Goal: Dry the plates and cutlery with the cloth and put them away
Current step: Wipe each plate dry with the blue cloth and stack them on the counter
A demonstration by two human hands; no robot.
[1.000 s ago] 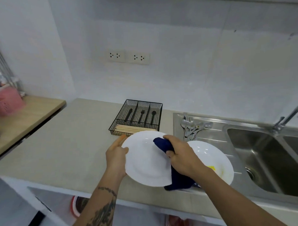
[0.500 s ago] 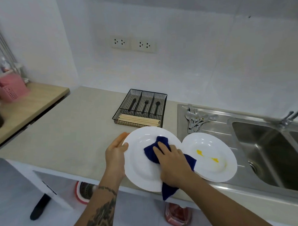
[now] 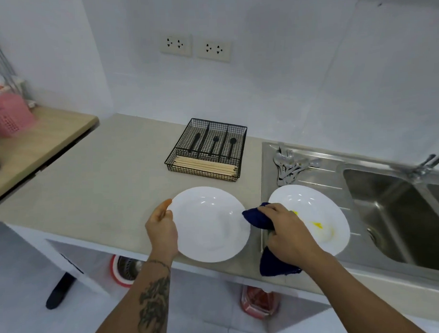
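Observation:
My left hand (image 3: 162, 229) grips the left rim of a white plate (image 3: 210, 224) held over the counter's front edge. My right hand (image 3: 288, 235) holds a dark blue cloth (image 3: 259, 218) bunched at that plate's right rim, with more cloth hanging below my wrist. A second white plate (image 3: 322, 212) with yellow spots lies on the steel draining board (image 3: 323, 182). Several metal spoons and forks (image 3: 286, 164) lie in a heap at the back of the board.
A black wire cutlery tray (image 3: 208, 149) with black utensils and wooden chopsticks sits on the beige counter (image 3: 102, 180). The sink basin (image 3: 399, 215) and tap (image 3: 429, 161) are at the right. A pink basket (image 3: 9, 116) stands on the wooden side table at the left.
My right hand has slid the cloth from the middle of the held plate to its right rim. The plate's face is now uncovered. The camera view has tilted further down.

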